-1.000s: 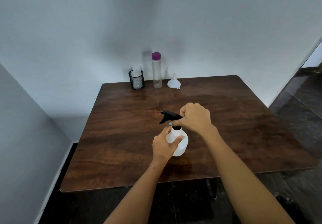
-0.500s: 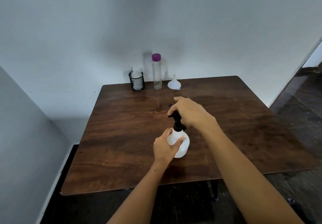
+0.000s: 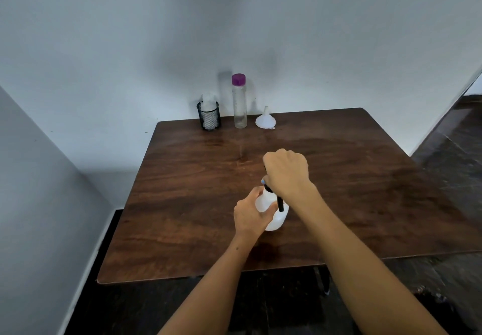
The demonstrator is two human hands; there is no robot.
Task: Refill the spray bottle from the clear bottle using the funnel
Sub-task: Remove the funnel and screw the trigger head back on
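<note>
wooden table [image 3: 182, 204], both hands clamped mid-table: left hand [image 3: 249, 216] around spray bottle [image 3: 273, 217], right hand [image 3: 287, 173] around its black head [image 3: 279, 203]

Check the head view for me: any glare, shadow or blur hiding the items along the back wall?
Head view: light is dim and even, no glare; the clear bottle casts a soft shadow on the wall but stays sharp, as does the funnel; wide-angle bending at the edges; the table shows a faint sheen.

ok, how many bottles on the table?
2. A white plastic spray bottle sits mid-table, gripped by the left hand, the right hand on its black sprayer. A tall clear bottle with purple cap stands at the far edge.
</note>
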